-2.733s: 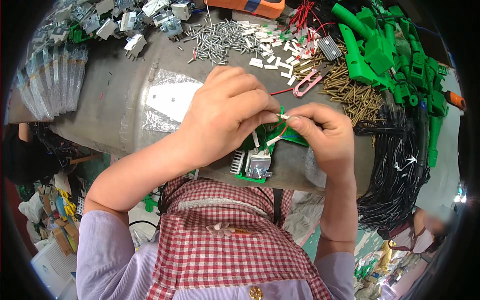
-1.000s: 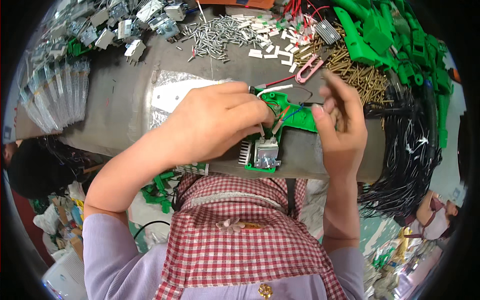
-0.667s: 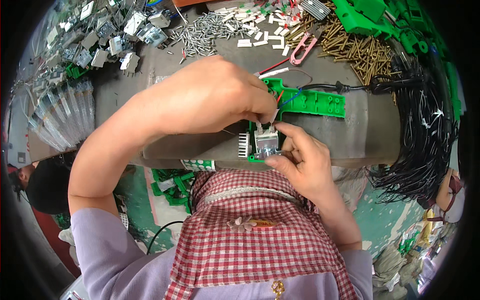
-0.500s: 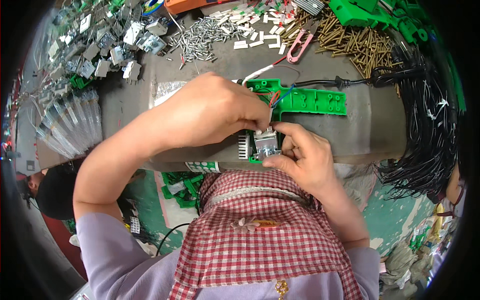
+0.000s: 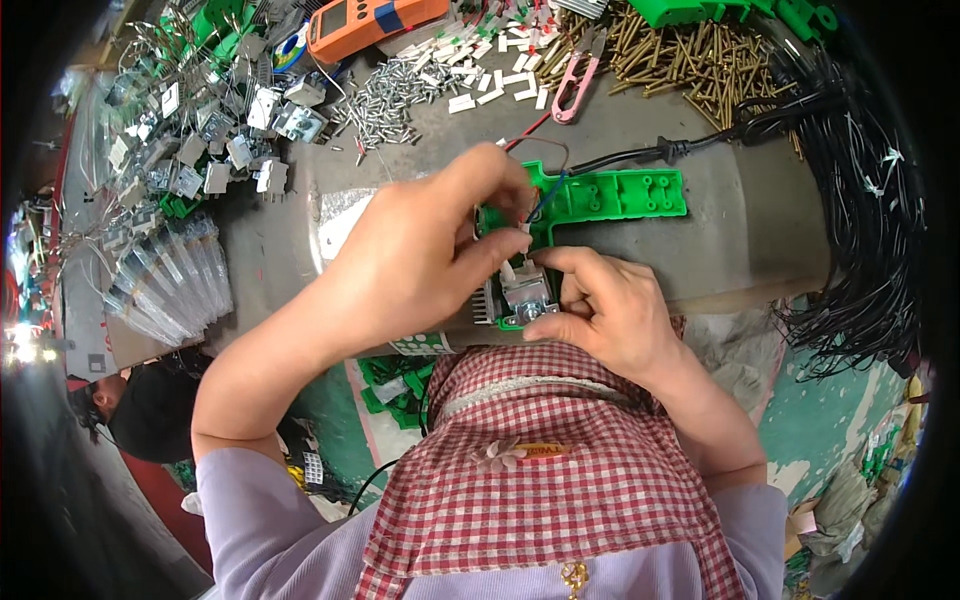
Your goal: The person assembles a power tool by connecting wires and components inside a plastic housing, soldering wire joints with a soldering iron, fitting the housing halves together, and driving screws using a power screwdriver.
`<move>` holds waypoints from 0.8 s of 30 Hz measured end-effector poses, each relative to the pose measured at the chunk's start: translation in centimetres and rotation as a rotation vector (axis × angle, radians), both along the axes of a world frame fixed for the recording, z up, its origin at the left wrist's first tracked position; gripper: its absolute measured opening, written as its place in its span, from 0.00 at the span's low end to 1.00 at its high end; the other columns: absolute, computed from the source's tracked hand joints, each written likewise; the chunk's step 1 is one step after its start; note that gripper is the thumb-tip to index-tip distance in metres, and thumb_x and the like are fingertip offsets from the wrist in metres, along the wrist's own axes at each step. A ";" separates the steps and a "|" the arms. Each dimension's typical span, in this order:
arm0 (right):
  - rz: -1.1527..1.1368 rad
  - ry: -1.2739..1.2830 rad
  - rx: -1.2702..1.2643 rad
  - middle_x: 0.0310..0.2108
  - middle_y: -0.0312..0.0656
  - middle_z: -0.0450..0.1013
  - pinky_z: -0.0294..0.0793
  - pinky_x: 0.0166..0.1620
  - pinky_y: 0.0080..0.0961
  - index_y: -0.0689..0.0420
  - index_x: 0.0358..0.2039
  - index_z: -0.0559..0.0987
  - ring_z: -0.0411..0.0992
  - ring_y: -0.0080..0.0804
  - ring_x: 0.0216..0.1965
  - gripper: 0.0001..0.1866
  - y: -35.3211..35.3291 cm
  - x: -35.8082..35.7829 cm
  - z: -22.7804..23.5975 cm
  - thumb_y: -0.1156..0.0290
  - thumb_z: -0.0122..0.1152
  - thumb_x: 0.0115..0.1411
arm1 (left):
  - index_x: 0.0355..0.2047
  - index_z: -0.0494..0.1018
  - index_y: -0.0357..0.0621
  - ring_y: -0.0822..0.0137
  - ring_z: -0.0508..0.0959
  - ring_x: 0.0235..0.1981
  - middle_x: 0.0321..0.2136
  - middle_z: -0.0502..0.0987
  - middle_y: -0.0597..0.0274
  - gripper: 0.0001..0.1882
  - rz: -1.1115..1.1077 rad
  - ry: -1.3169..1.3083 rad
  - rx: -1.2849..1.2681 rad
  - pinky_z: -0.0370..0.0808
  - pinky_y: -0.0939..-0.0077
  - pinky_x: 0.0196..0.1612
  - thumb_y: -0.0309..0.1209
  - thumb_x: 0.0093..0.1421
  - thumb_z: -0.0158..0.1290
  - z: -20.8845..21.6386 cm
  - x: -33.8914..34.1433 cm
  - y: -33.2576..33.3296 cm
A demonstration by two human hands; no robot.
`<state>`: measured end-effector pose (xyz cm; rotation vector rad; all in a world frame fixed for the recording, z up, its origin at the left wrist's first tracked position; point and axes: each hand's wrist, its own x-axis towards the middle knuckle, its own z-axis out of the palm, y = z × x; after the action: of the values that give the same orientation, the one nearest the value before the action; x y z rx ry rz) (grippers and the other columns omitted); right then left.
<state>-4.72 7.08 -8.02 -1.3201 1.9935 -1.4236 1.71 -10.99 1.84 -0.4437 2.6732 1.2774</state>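
Observation:
A green plastic tool housing [image 5: 625, 194] lies on the bench, its ribbed inside facing up and its long handle part pointing right. Set in its near end is a boxy silver metal part [image 5: 528, 298]. My right hand [image 5: 615, 310] grips this part and the housing rim, thumb at the near side and index finger at the far side. Over the housing, my left hand [image 5: 430, 235] pinches thumb and fingertips close together at a thin wire with a white sleeve [image 5: 522, 238]. A blue wire [image 5: 546, 195] runs beside the fingers. My left fingers hide part of the wiring.
Silver finned piece [image 5: 483, 305] beside the housing; small screws [image 5: 390, 105], white sleeves [image 5: 490, 85], pink-handled snips [image 5: 575, 88] and brass screws [image 5: 690, 70] behind. Black cables [image 5: 850, 220] right; wired metal parts [image 5: 215, 130] and clear bags [image 5: 175, 275] left; orange meter [image 5: 370, 25] far.
My left hand has lifted and turned a little, its fingertips drawing back from the metal part toward the wires. My right hand keeps its grip. The whole view has shifted slightly.

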 end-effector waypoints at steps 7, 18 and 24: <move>0.007 0.025 -0.018 0.17 0.37 0.68 0.68 0.24 0.29 0.59 0.40 0.73 0.70 0.34 0.19 0.27 0.0 -0.2 -0.2 0.56 0.71 0.45 | 0.32 0.77 0.40 0.81 0.69 0.23 0.25 0.75 0.68 0.06 -0.204 0.202 -0.163 0.67 0.84 0.26 0.20 0.53 0.56 -1.8 0.5 -0.7; -0.001 0.012 -0.024 0.17 0.38 0.68 0.69 0.24 0.29 0.59 0.38 0.73 0.71 0.35 0.19 0.27 0.0 -0.1 -0.3 0.56 0.72 0.43 | 0.31 0.77 0.41 0.81 0.65 0.19 0.23 0.76 0.69 0.06 -0.294 -0.101 -0.159 0.63 0.82 0.22 0.23 0.51 0.57 0.3 -1.9 -0.7; -0.005 -0.020 0.009 0.17 0.38 0.67 0.69 0.23 0.28 0.59 0.39 0.70 0.71 0.34 0.19 0.30 0.1 -0.1 0.0 0.56 0.73 0.41 | 0.31 0.77 0.40 0.79 0.72 0.23 0.24 0.78 0.66 0.06 -0.268 -0.141 -0.005 0.69 0.83 0.28 0.24 0.52 0.56 -1.0 -1.1 -0.8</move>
<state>-4.78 7.22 -8.04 -1.2935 1.9897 -1.4229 0.64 -11.84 0.80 -0.1613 2.5155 1.1190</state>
